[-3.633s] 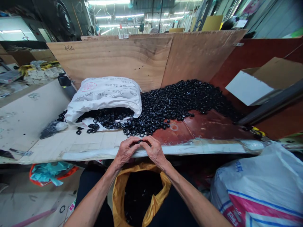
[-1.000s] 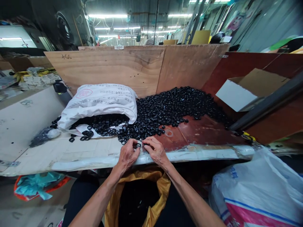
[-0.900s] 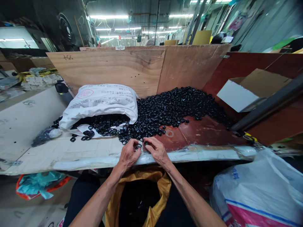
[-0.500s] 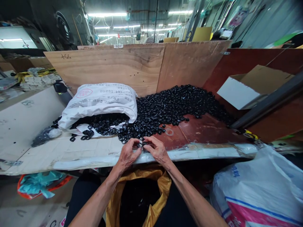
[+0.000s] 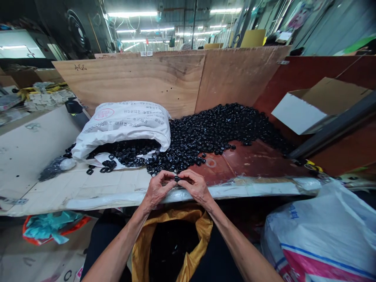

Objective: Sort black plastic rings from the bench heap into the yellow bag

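My left hand [image 5: 158,188] and my right hand [image 5: 194,185] meet at the front edge of the bench. Both are closed in a pinch on a small black ring [image 5: 176,178], one from each side. Just beyond my fingers spreads a large pile of black rings [image 5: 217,127]. A white woven sack [image 5: 126,121] lies on its side at the left, with more rings spilling from its mouth. Below my hands, an open yellow-brown bag [image 5: 141,239] stands between my legs, its inside dark.
Plywood boards [image 5: 132,80] wall the bench at the back. A cardboard box [image 5: 302,111] leans at the right, behind a dark metal bar [image 5: 331,125]. A big white plastic sack [image 5: 320,223] stands at lower right. An orange-rimmed container [image 5: 55,227] with teal plastic sits at lower left.
Between my fingertips, separate ring shapes have given way to one compact black piece, and my fingertips are closer together. The pile and the sack look the same.
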Motion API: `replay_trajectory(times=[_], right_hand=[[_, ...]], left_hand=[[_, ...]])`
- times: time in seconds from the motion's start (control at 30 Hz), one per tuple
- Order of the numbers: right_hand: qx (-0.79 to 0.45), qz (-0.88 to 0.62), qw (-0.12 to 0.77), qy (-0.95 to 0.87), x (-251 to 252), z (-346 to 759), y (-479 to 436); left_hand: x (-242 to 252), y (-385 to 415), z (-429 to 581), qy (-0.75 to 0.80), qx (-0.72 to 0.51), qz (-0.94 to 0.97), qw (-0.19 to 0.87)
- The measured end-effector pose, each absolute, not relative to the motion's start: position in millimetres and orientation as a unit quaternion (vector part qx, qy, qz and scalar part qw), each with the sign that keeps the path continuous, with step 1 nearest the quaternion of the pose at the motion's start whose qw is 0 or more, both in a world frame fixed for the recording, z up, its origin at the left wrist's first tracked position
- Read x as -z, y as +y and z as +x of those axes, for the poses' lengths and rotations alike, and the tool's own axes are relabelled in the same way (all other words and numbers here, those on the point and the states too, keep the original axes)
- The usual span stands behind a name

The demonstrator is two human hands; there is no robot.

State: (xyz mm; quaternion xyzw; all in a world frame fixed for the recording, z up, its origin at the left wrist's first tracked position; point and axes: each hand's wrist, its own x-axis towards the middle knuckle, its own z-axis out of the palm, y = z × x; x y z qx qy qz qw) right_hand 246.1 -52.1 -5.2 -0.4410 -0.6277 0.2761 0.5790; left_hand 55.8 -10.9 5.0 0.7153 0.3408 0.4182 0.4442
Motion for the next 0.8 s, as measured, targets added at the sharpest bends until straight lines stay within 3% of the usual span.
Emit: replay_trajectory(times=[0.27,0.4,0.6,0.8], right_hand=[[-0.322,-0.472,0.573,-0.587,20,242,-50],[-0.289,-0.491,0.54,-0.619,19,241,-52],[-0.199,-0.48,0.532,-0.669,6,240,-53],[-0.209,-0.423,0.582,-0.663,5,243,-50]], left_hand=[[-13,-11,56,0.296,-0.421,0.773,0.371],[-15,-11,55,0.288,-0.414,0.784,0.363],[-9,-9,55,0.297,-0.409,0.775,0.379],[-4,-7,57,0.314,-0.422,0.731,0.435]])
